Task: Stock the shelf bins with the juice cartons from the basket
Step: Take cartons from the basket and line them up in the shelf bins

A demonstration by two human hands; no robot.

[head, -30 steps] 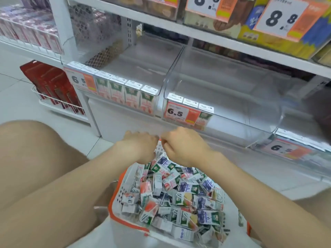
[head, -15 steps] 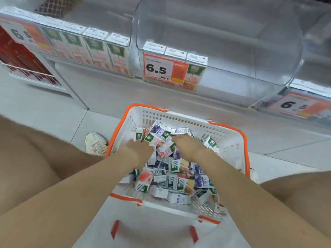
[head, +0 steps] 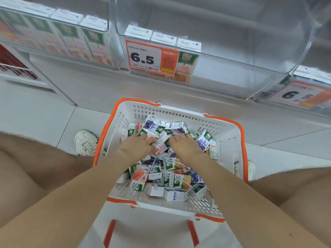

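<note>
In the middle of the frame the basket (head: pixel 179 112) sits on the floor below the shelf, and both hands are down in the upper end of its heap of juice cartons (head: pixel 161 176). The relation that counts is at the pink carton (head: pixel 162 144): it lies on top of the heap, exactly between the two hands, with its long axis slanting from lower left to upper right. The left hand (head: pixel 137 146) points rightward at it with its fingers (head: pixel 149 140) touching its lower end, though whether they have curled round it or only rest there I cannot tell. The right hand (head: pixel 185 146) lies just right of it, fingers (head: pixel 176 138) spread flat over neighbouring cartons and gripping nothing that shows. Both are equally near, so either could probably lift it. By count: two hands, one basket, three clear shelf bins. The middle bin (head: pixel 232 68), straight above the basket, holds three cartons (head: pixel 163 37) standing upright behind a price tag (head: pixel 152 58), with most of its width bare. The left bin (head: pixel 108 15) shows a blurred row I cannot count, and the right bin (head: pixel 261 96) shows only a second tag (head: pixel 297 94). The loose cartons in the basket run to dozens, too jumbled to count.
</note>
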